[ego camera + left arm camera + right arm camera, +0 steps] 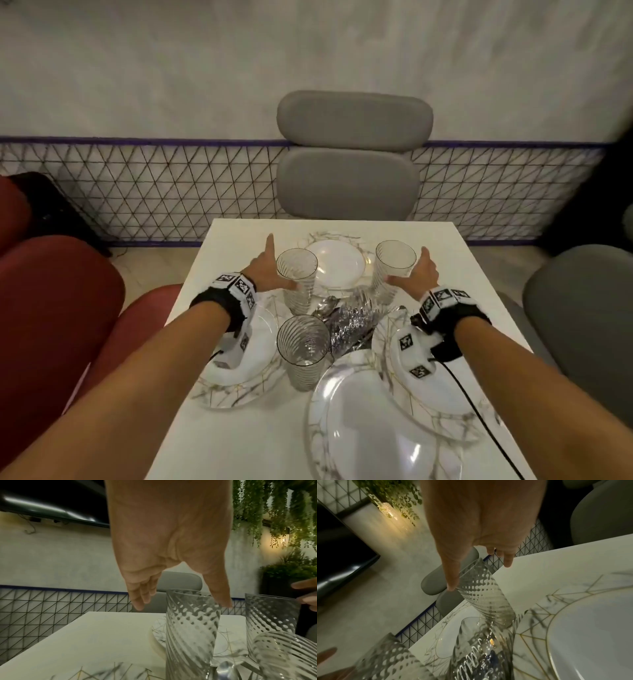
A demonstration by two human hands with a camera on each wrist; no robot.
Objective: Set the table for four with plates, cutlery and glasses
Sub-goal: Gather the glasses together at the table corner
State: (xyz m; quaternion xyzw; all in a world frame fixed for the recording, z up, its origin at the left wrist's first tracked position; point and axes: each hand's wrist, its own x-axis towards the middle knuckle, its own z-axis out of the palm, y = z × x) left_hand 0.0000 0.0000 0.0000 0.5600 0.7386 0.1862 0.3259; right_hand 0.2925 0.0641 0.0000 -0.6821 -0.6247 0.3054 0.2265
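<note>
Four marbled plates lie on the white table [239, 240]: far [337, 263], left [260, 342], right [445, 387], near [370, 428]. My left hand [279, 265] is spread beside the far left ribbed glass [296, 277], thumb touching its near side, fingers straight and off it. My right hand [407, 265] is spread the same way at the far right glass [392, 270], thumb along its side. In the left wrist view my left hand [181, 605] frames that glass [188, 628]. In the right wrist view my right hand [479, 576] frames its glass [484, 595]. A third glass [303, 349] stands nearer.
Shiny cutlery [349, 318] is piled in the table's middle between the plates. A grey chair [349, 154] stands at the far end, another grey chair [579, 325] on the right, red seats [58, 308] on the left. A black cable [479, 411] trails from my right wrist.
</note>
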